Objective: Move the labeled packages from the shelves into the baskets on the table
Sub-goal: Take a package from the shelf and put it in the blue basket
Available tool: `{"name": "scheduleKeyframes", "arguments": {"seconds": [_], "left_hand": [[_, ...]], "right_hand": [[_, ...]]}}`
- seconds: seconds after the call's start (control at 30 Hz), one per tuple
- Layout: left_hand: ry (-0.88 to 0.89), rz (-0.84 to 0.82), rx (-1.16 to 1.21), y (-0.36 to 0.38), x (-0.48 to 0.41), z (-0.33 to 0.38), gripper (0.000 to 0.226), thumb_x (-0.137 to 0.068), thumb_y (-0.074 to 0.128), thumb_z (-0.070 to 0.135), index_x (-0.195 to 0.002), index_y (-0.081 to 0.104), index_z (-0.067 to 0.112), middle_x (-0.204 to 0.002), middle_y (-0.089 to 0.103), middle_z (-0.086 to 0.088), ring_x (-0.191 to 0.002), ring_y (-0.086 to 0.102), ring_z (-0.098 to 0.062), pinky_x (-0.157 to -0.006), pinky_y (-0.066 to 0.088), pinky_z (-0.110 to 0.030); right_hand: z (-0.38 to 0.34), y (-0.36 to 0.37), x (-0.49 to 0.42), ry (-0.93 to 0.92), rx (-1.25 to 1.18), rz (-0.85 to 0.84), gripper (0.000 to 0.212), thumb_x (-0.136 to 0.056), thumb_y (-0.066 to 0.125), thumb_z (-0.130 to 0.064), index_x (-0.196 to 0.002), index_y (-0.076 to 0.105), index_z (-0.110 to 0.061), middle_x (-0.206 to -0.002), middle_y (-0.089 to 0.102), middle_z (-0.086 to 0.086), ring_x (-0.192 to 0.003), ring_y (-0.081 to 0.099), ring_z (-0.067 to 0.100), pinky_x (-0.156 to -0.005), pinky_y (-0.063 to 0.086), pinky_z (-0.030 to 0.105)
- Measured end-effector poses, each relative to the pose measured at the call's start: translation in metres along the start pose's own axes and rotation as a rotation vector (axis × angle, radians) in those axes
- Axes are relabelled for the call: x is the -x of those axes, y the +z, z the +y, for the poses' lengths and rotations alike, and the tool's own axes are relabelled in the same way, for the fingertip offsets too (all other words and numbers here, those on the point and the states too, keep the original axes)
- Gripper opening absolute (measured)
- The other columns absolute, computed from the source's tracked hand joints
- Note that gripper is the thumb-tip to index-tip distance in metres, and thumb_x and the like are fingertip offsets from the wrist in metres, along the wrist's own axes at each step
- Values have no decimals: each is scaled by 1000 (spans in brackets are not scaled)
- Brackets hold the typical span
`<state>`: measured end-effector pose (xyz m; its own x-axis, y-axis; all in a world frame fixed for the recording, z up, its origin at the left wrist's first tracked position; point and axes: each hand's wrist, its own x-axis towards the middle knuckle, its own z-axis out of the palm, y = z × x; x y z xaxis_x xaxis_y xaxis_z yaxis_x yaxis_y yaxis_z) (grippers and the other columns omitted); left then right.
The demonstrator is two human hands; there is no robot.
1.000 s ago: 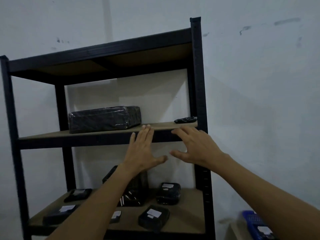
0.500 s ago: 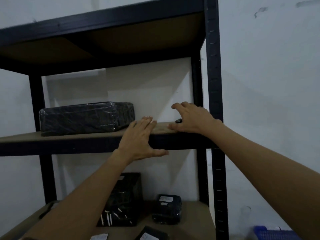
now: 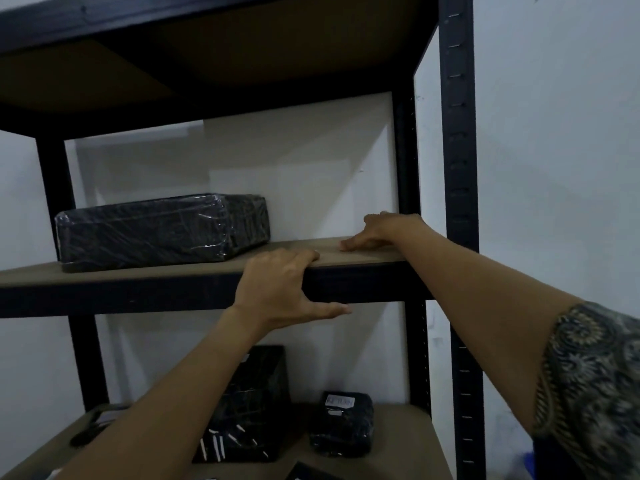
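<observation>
Bottom centre, lower shelf (image 3: 398, 431) — small labeled package (image 3: 341, 424) waits beside a taller black package (image 3: 249, 403). Mid-frame: left hand (image 3: 277, 289) curls its fingers over the middle shelf (image 3: 156, 271) front edge, likely bracing. Right hand (image 3: 388, 230) reaches onto the board at right; grip unclear — nothing visible beneath. Farther left, large wrapped package (image 3: 159, 230) sits untouched.

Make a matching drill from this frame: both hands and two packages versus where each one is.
Column 1
1. left hand
2. right hand
3. large wrapped package
4. small labeled package

Column 2
A. on the lower shelf, right side
B. grips the front edge of the middle shelf
C. on the middle shelf, left side
D. rests on the middle shelf's board near the right post

Pairs: 1-B; 2-D; 3-C; 4-A
</observation>
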<state>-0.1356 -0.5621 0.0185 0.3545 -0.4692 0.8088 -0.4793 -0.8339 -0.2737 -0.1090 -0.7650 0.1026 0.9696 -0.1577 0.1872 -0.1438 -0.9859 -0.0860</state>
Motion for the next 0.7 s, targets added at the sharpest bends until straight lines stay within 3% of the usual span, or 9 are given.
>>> {"name": "scheduleKeyframes", "arguments": {"seconds": [0.1, 0.23, 0.4, 0.7], "left_hand": [[33, 18, 30, -2, 0, -2, 95, -60, 38, 95, -109, 67, 18, -91, 72, 0, -78, 67, -18, -72, 53, -31], [64, 17, 54, -5, 0, -5, 92, -65, 40, 92, -110, 67, 16, -95, 72, 1, -81, 67, -18, -73, 54, -32], [66, -27, 40, -11, 0, -7, 96, -64, 34, 92, -107, 67, 13, -94, 72, -3, -80, 67, -20, -71, 55, -34], [-9, -94, 37, -20, 8, -22, 99, -57, 29, 97, -100, 65, 16, -91, 70, -1, -78, 64, -19, -69, 53, -35]], "right_hand": [[0, 0, -2, 10, -14, -83, 94, -75, 47, -80, -143, 35, -17, -147, 40, 8, -130, 42, 30, -106, 35, 43], [-2, 1, 2, -44, 3, -54, 93, -76, 46, -79, -142, 37, -15, -144, 42, 8, -128, 44, 30, -106, 36, 47], [3, 1, 27, -177, -1, 57, 83, -80, 44, -76, -134, 47, -13, -133, 53, 8, -112, 53, 25, -91, 46, 38], [2, 0, 104, -353, 138, 344, 93, -66, 43, -86, -130, 54, -19, -124, 51, 7, -117, 46, 25, -97, 42, 42]]}}
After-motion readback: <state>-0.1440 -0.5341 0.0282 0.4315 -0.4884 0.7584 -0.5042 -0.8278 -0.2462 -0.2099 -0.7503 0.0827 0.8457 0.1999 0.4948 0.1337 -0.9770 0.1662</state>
